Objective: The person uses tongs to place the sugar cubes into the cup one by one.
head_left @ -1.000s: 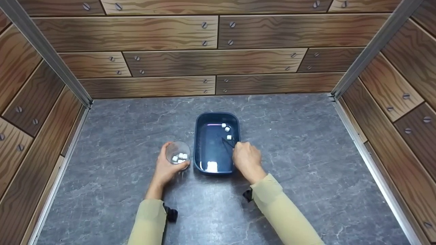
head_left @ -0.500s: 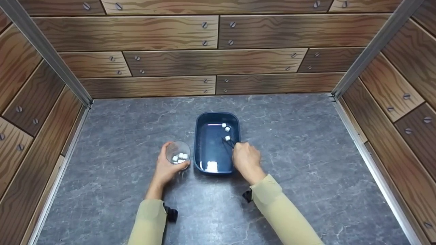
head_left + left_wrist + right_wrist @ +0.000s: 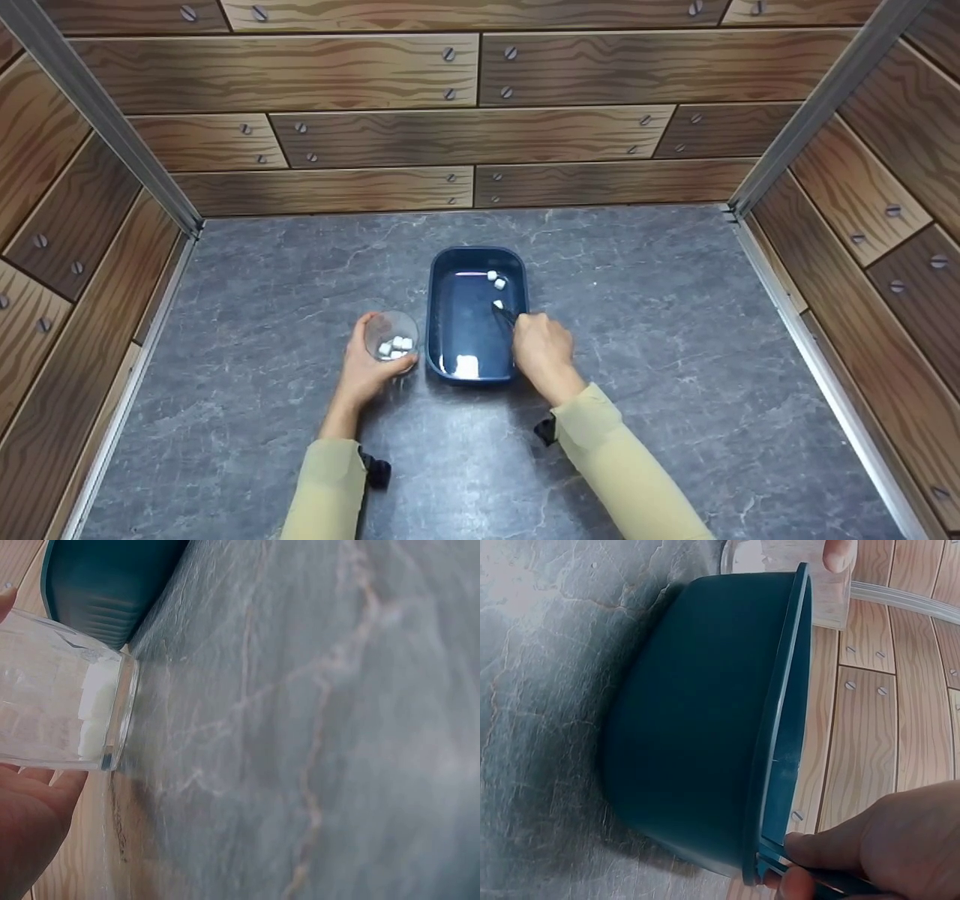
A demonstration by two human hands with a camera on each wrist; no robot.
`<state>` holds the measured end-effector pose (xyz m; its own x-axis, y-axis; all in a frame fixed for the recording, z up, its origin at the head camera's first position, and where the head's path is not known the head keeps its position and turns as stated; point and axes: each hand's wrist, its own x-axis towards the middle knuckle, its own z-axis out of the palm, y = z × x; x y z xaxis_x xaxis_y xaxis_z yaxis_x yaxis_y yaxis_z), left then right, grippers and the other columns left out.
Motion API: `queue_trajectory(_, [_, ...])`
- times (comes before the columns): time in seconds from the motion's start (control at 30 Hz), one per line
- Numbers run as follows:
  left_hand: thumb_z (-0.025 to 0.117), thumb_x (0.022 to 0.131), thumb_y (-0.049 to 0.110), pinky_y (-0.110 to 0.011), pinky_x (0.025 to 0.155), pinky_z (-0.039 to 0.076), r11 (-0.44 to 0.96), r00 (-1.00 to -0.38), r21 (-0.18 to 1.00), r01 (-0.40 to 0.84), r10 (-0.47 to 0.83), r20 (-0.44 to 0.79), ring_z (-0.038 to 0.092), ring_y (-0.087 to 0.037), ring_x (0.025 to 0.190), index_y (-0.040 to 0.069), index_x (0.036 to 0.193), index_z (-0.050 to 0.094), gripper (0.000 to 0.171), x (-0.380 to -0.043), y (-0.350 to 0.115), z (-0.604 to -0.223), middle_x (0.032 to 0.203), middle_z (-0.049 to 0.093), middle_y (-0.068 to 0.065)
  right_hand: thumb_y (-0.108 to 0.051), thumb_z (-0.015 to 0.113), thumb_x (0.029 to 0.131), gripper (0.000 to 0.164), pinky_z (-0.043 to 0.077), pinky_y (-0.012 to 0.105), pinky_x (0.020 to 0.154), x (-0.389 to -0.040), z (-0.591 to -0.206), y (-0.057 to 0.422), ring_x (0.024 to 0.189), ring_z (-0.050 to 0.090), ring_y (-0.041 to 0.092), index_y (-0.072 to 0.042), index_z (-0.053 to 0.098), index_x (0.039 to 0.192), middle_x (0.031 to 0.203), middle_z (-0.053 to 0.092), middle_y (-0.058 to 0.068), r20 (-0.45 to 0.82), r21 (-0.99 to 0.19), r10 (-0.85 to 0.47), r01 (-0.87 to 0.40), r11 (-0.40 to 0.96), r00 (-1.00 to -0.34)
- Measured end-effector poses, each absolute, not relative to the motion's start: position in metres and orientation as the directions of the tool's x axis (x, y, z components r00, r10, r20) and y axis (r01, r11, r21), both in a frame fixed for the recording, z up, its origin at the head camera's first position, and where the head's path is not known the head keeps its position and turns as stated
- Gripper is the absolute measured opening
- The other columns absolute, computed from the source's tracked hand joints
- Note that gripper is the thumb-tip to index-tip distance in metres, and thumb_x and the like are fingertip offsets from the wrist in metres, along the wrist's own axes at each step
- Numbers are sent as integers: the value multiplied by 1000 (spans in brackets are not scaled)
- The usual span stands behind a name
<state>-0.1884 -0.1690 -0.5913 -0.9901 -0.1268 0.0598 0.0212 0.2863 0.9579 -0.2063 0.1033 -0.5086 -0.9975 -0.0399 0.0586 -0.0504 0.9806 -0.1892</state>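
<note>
My left hand (image 3: 367, 367) holds a clear cup (image 3: 391, 327) upright on the grey surface, thumb and fingers around its sides. Several white cubes (image 3: 397, 345) lie at the bottom of the cup. To its right stands a dark blue rectangular basin (image 3: 437, 315). My right hand (image 3: 544, 349), at the basin's right rim, grips dark tongs (image 3: 507, 315) that reach inside. The tongs' tips have come together at a white cube (image 3: 498, 304), partly covering it. Two more cubes (image 3: 496, 280) sit in the basin's far right part. In the right wrist view, thumb and fingers pinch the tongs (image 3: 825, 877).
The grey marbled surface (image 3: 660, 300) extends around both containers. Wood-patterned walls (image 3: 375, 139) enclose it at the back and both sides, with metal strips along the corners. Each wrist carries a small black device (image 3: 377, 472).
The tongs' tips, apart before, have drawn together at the nearest cube. That cube has shifted slightly left. The left hand and cup have stayed in place.
</note>
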Motion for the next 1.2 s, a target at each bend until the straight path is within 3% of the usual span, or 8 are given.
queue_trajectory(0.63, [93, 63, 22, -49, 107, 34, 283, -990, 959, -14, -139, 26, 44, -34, 127, 9, 143, 39, 97, -187, -168, -589, 139, 48, -21, -17, 69, 90, 23, 51, 52, 48, -200, -503, 112, 61, 65, 40, 2, 71, 78, 70, 67, 22, 171, -264, -31, -76, 961, -985])
queue_trajectory(1.2, [93, 63, 21, -49, 106, 35, 283, -989, 959, -5, -145, 38, 45, -35, 125, 9, 142, 41, 96, -186, -168, -589, 137, 48, -23, -17, 66, 94, 20, 47, 44, 42, -183, -490, 113, 53, 60, 34, -2, 71, 83, 67, 65, 16, 201, -299, -111, -169, 939, -973])
